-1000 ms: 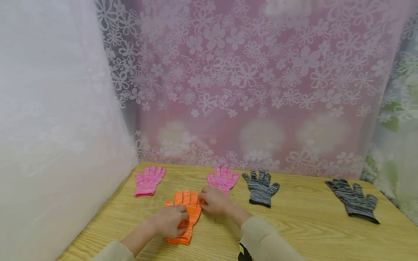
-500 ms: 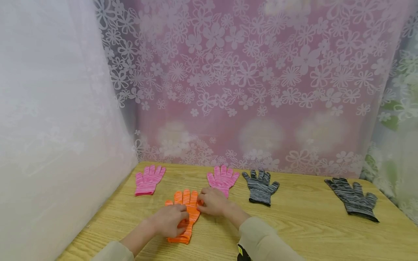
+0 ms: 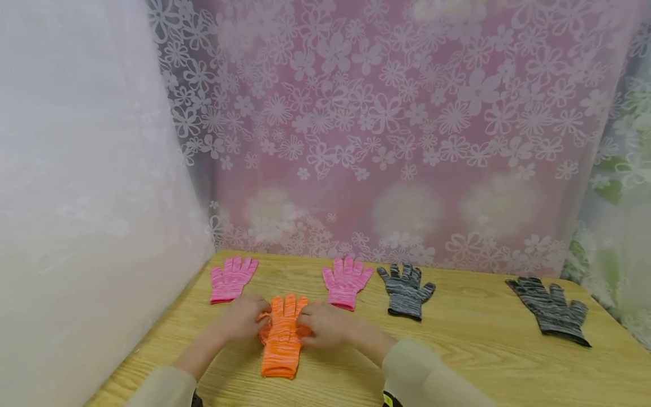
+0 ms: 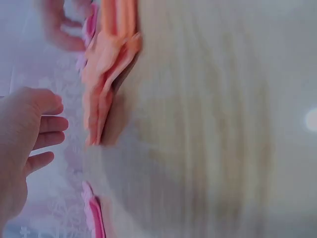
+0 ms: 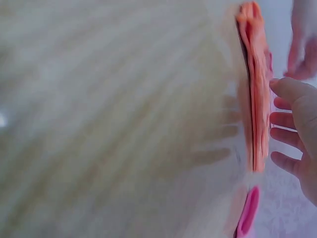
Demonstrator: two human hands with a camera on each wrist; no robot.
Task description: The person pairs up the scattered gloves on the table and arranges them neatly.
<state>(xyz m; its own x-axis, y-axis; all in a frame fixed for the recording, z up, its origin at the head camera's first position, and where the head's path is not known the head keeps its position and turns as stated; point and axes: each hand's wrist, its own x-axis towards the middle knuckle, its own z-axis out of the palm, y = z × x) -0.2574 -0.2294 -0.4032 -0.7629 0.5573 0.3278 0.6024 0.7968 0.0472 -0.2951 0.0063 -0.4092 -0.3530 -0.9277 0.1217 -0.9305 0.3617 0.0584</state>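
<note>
An orange glove [image 3: 282, 345] lies on the table, its fingers pointing away from me and its cuff toward me. My left hand [image 3: 246, 317] hovers at the glove's left side, near its finger bases. In the left wrist view the left hand [image 4: 22, 141] has loosely bent fingers with a gap to the glove [image 4: 106, 74]. My right hand [image 3: 325, 324] is at the glove's right side. The right wrist view has the right hand [image 5: 297, 126] with spread, relaxed fingers beside the layered glove [image 5: 257, 94]; whether the thumb tip touches it, I cannot tell.
Two pink gloves, one at left [image 3: 234, 280] and one at centre [image 3: 347, 282], lie farther back. Two grey-black gloves lie to the right, one near [image 3: 406, 291] and one far [image 3: 551, 311]. Flowered curtains [image 3: 386, 141] hang behind the wooden table [image 3: 458, 350].
My left hand has moved up and left off the lower part of the orange glove, uncovering its cuff. The right hand has shifted slightly down and left, uncovering the centre pink glove's cuff.
</note>
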